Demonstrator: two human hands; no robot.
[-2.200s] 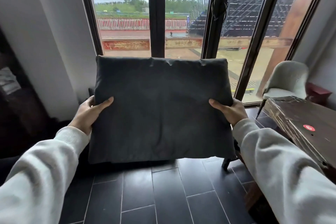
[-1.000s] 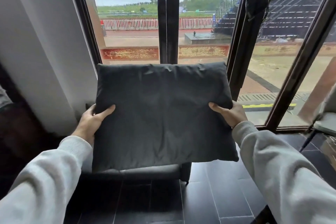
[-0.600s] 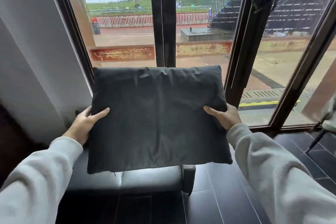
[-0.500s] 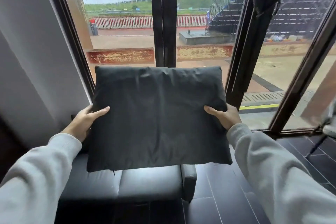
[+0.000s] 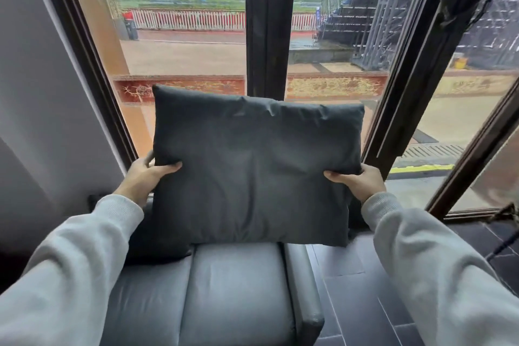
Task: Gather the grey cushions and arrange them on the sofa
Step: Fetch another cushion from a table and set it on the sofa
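Over right end of sofa (image 5: 224,295), grey cushion (image 5: 252,171) now lower and closer than before, upright, bottom edge near seat back. Side edges pinched by left hand (image 5: 146,177) and right hand (image 5: 358,181). Placement looks imminent; second cushion (image 5: 157,236) sits just left.

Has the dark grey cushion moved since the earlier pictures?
Yes. The dark grey square cushion went forward, from above floor tiles to over the grey leather sofa.

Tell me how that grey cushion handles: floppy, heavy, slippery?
Probably soft but not floppy: the grey cushion holds its shape, gripped only at its sides by left hand and right hand. Likely light for its size: thumb pinches carry it. Fabric dents under the thumbs, so probably not slippery.
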